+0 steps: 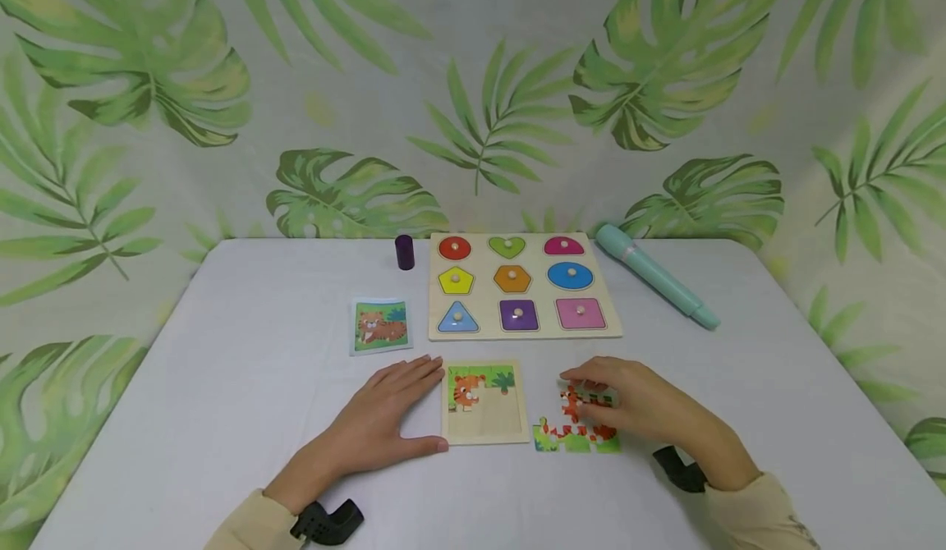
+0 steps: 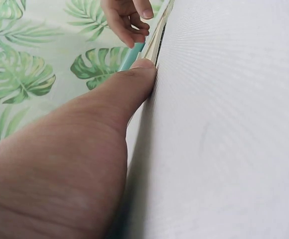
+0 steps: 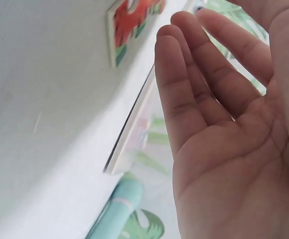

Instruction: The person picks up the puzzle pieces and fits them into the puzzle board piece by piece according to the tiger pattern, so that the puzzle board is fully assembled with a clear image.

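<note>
A square wooden puzzle tray (image 1: 484,442) lies in front of me, its upper part filled with tiger and leaf pieces, the rest bare wood. My left hand (image 1: 384,414) lies flat with fingertips and thumb touching the tray's left side; in the left wrist view the thumb (image 2: 143,64) meets its edge. Right of the tray are several loose jigsaw pieces (image 1: 576,439) with tiger and grass print. Over them hovers my right hand (image 1: 628,394), thumb and fingers apart. The right wrist view shows its fingers (image 3: 177,79) slightly bent, with no piece visible between them.
Behind the tray lies a wooden shape board (image 1: 484,336) with knobbed colored shapes. A tiger picture card (image 1: 380,326) is to its left, near a dark purple cylinder (image 1: 404,252). A mint-green marker-shaped tube (image 1: 658,277) lies at the back right.
</note>
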Tool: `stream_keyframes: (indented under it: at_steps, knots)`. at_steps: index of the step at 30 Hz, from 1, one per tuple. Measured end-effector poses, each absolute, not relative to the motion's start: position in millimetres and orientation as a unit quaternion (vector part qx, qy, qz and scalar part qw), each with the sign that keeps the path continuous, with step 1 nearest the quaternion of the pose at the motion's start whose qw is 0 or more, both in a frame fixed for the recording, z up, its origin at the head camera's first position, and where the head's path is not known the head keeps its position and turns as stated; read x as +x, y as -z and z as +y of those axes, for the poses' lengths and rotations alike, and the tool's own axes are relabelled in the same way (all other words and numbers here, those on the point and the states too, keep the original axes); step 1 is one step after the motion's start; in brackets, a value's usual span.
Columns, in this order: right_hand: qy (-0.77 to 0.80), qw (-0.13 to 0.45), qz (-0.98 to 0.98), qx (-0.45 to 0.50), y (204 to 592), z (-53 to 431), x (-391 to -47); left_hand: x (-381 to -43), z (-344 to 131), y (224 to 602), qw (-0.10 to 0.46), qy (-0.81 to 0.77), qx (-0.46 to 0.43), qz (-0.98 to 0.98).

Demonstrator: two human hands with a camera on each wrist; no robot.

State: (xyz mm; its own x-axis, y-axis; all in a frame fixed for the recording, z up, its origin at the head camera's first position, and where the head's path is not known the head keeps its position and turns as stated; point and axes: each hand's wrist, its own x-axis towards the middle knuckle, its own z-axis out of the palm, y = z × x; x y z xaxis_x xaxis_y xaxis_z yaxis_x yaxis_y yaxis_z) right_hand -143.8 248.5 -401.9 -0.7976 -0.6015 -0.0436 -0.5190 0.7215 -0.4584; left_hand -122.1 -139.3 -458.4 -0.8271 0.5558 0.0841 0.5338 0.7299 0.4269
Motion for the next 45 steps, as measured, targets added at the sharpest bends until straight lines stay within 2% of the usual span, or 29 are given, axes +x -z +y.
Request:
stream_keyframes:
  at_steps: [14, 45]
  knots:
    - [0.197, 0.128, 0.924, -0.303, 407.1, 256.6, -151.3, -121.2, -138.6, 458.2, 0.029, -0.223, 0.288, 0.931]
    - [0.181, 0.111, 0.925, -0.315, 409.0, 253.5, -149.2, -120.7, -138.6, 457.4, 0.026, -0.227, 0.291, 0.929]
